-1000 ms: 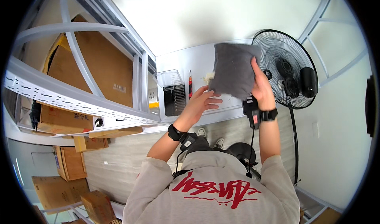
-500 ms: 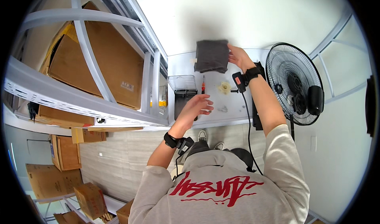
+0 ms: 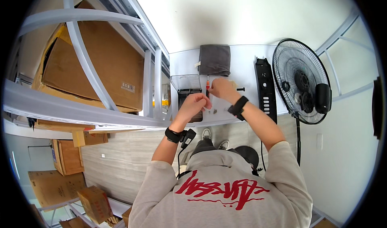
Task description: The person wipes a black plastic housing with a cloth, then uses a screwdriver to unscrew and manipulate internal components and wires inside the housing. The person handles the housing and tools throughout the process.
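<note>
My right hand (image 3: 222, 88) is closed around the handle of a small screwdriver (image 3: 208, 84) with a red-and-black handle, its shaft pointing to the far side of the white table. My left hand (image 3: 196, 106) hovers palm inward at the near edge of a black case (image 3: 183, 95) with a clear raised lid. Its fingers are loosely bent, and I see nothing in them. A folded dark grey cloth (image 3: 215, 60) lies just beyond the screwdriver. Partly hidden behind my right hand is a pale yellow part (image 3: 234, 84), with a black bolt (image 3: 240, 89) beside it.
Several tiny metal pieces (image 3: 215, 112) lie near the table's front edge. A long black panel with buttons (image 3: 265, 90) and a black caged fan (image 3: 301, 81) stand to the right. At the left rises a grey metal rack (image 3: 90, 107) with cardboard boxes (image 3: 96, 62).
My right hand has left the grey cloth and come nearer, down onto the screwdriver. The cloth now lies flatter on the table. My left hand has drawn its fingers in slightly.
</note>
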Motion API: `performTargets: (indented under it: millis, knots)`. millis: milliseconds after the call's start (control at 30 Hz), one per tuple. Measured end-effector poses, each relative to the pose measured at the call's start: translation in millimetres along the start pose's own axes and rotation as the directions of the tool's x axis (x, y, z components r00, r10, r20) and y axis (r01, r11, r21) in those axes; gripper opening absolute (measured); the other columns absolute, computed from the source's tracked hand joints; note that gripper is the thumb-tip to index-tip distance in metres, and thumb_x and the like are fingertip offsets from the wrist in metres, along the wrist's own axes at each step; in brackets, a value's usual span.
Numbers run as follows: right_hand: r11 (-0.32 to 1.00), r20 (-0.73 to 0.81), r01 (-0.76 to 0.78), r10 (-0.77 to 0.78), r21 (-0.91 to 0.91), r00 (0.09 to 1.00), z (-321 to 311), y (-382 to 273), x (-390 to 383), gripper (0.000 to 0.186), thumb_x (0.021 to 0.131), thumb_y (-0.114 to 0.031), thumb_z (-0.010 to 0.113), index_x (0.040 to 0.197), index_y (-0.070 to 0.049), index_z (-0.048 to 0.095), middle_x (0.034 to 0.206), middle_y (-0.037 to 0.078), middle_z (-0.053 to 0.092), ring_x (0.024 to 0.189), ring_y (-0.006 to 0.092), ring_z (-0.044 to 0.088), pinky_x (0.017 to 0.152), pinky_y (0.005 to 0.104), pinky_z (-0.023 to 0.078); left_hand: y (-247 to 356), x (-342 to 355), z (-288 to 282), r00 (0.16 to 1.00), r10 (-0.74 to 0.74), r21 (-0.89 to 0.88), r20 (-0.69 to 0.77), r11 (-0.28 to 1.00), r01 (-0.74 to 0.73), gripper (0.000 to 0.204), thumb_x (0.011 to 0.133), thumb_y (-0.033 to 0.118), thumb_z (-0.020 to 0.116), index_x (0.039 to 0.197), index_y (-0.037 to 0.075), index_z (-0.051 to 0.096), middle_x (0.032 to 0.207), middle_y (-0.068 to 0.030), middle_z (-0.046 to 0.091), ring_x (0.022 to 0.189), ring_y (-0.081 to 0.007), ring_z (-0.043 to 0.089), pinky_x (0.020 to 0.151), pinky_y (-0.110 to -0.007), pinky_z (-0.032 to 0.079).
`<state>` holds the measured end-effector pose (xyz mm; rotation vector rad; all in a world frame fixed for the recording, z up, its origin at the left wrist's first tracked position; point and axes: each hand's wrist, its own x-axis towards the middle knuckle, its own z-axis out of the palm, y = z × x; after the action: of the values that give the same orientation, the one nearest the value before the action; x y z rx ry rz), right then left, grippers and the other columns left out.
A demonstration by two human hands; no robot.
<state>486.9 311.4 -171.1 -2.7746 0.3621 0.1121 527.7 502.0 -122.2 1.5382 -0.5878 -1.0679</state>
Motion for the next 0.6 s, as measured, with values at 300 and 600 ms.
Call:
performTargets:
  millis: [300, 600]
  knots:
    - [0.980, 0.009, -0.178, 0.178, 0.084, 0.984, 46, -19, 15, 0.028, 0.084, -0.027, 0.060, 0.085, 0.000, 0.070, 0.084, 0.019, 0.071, 0.079, 0.0339, 0.070, 0.068, 0.0431, 0.057, -4, -18, -5, 0.999, -0.013, 0.048, -0.036, 0.999, 0.014, 0.018, 0.088, 0.004, 0.047, 0.091, 0.002, 0.065, 0.085, -0.0037, 0.068, 0.083, -0.0100, 0.064, 0.072, -0.023, 0.050]
    - [0.750, 0.335, -0.358, 0.192, 0.557, 0.922, -45, -7, -20, 0.041, 0.079, -0.039, 0.063, 0.071, 0.001, 0.070, 0.066, 0.012, 0.068, 0.050, 0.0175, 0.063, 0.055, 0.0298, 0.051, -6, -3, -4, 0.995, -0.014, 0.058, 0.098, 0.998, 0.008, 0.016, 0.088, 0.004, 0.047, 0.091, 0.002, 0.063, 0.084, -0.0031, 0.067, 0.079, -0.0099, 0.063, 0.068, -0.023, 0.047]
